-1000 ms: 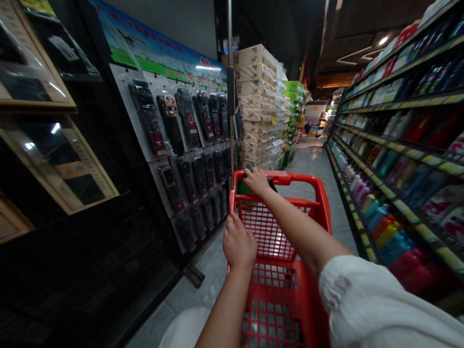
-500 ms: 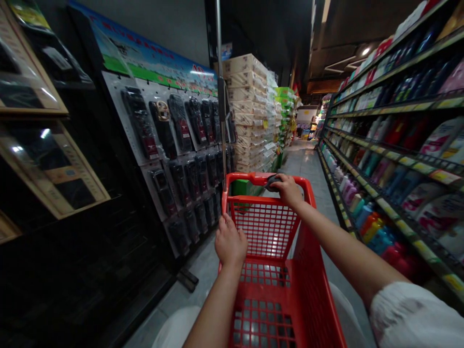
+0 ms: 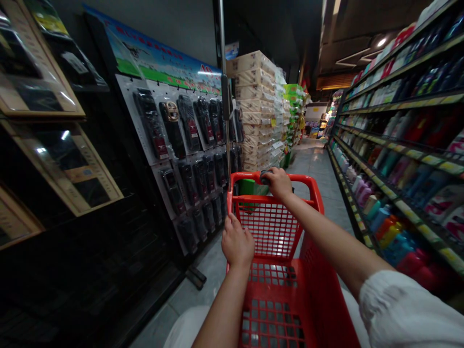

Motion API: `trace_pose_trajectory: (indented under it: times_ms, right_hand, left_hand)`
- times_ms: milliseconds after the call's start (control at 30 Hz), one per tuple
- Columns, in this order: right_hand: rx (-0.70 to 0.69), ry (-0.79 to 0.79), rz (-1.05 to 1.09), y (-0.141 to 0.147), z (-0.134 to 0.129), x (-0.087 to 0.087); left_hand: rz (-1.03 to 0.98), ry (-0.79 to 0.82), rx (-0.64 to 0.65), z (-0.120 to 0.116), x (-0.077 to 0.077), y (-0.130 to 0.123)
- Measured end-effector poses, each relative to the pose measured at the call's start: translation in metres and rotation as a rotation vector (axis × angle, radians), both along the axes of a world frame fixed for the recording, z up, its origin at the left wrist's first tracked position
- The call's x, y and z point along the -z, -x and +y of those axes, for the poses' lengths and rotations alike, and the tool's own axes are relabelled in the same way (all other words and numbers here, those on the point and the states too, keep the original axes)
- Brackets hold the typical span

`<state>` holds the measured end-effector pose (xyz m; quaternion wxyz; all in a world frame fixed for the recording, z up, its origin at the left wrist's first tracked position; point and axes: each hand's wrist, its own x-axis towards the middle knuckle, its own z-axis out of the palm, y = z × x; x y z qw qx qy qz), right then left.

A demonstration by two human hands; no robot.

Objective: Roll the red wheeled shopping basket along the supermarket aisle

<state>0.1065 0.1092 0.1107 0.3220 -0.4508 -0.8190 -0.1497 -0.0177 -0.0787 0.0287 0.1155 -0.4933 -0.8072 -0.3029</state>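
A red plastic shopping cart (image 3: 319,290) with a grid bottom and grid end panel stands in front of me. My left hand (image 3: 238,241) is closed over its left side rim, near the corner where a tall metal pole (image 3: 225,96) rises. On the crossbar at the far end, my right hand (image 3: 279,183) presses a small crumpled dark grey cloth (image 3: 266,177) against the red bar. The fingers of that hand are bent round the cloth and partly hide it. Nothing lies in the visible part of the cart.
Belts in clear packaging hang on a display rack (image 3: 188,130) at left, beside framed boxes (image 3: 72,164). Stacked wrapped cartons (image 3: 255,106) stand beyond it. Shelves of bottles (image 3: 395,164) line the right side. A grey tiled aisle (image 3: 308,159) runs between them.
My right hand has slid left along the crossbar with the cloth. My left hand keeps its place on the rim. The whole view has shifted slightly.
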Motion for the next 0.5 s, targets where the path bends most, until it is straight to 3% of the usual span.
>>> trace_pose_trajectory:
  times_ms: [100,267,500]
  right_hand:
    - [0.029,0.01,0.061,0.014,0.007,-0.011]
    - [0.157,0.133,-0.05,0.05,0.019,-0.027]
    - [0.019,0.19,-0.093,0.092,0.031,-0.027]
  left_hand:
    - [-0.013,0.01,0.001,0.0,0.0,0.0]
    - [-0.017,-0.018,0.025,0.001,0.002,-0.001]
    - [-0.015,-0.009,0.036,0.003,0.006,0.0]
